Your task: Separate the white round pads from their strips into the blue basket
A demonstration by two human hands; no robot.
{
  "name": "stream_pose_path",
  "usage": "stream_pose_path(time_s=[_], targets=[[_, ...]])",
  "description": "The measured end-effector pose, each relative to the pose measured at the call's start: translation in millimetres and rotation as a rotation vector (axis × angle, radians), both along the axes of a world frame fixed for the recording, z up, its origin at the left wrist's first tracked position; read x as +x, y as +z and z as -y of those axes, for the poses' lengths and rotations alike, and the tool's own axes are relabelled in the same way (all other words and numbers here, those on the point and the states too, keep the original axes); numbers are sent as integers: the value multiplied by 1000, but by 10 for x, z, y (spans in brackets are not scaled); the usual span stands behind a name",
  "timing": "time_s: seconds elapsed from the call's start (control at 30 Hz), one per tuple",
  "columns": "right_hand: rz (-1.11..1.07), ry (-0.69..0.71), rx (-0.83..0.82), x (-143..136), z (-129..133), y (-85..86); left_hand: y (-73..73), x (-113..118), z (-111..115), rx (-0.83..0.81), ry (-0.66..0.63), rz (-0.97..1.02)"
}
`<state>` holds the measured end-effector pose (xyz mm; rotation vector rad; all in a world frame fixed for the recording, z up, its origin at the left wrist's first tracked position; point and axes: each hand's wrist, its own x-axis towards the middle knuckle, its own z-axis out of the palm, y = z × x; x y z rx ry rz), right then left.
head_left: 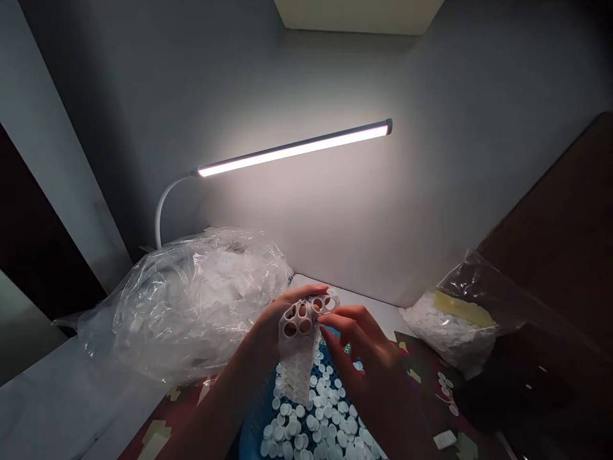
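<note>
1. Holding a white perforated sheet (297, 351) over the blue basin (255, 418), the left hand (271, 314) is closed around its upper part, fingers behind and along the top. Taking the basin as the dial, with twelve away from the person, the sheet hangs toward twelve.
2. The right hand (366, 342) comes in from the sheet's three o'clock side, its thumb and bent forefinger close together and touching the creased edge. Whether that grip pinches the sheet or only presses it, I cannot tell.
3. Judging by the sheet, work on this piece looks partway along: open round holes show near the top, with skin visible through several, while the lower length seems filled, though its detail is too faint to be sure.
4. Many loose white discs (330, 415) lie in the basin, so much appears done already.
5. At ten o'clock, a large clear bag (205, 300) bulges with pale material on the counter (57, 390); at two, a smaller bag (454, 338) holds white pieces and a yellow block (464, 309). How much remains in either is unclear.
</note>
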<state>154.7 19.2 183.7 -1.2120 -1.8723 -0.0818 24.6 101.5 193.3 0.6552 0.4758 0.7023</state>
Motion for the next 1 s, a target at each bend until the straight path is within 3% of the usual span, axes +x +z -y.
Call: stream_pose_path(time_s=[0.17,0.27,0.43,0.6,0.77,0.87,1.0], targets=[[34,-54,74,7,-8,-6,18,4,36,-92,80,-70],[124,-74,55,16,22,-6,0,-12,78,-24,205,-41],[338,14,-83,16,92,-22,-25,-107,48,111,450,35],[299,24,-188,9,86,-47,-5,-150,-37,84,424,-6],[154,-37,-117,38,55,-20,-34,-107,133,108,407,37],[82,-68,-47,50,29,-2,-2,-78,199,88,333,51],[56,-106,-23,37,-7,-6,46,-32,122,2,150,-16]])
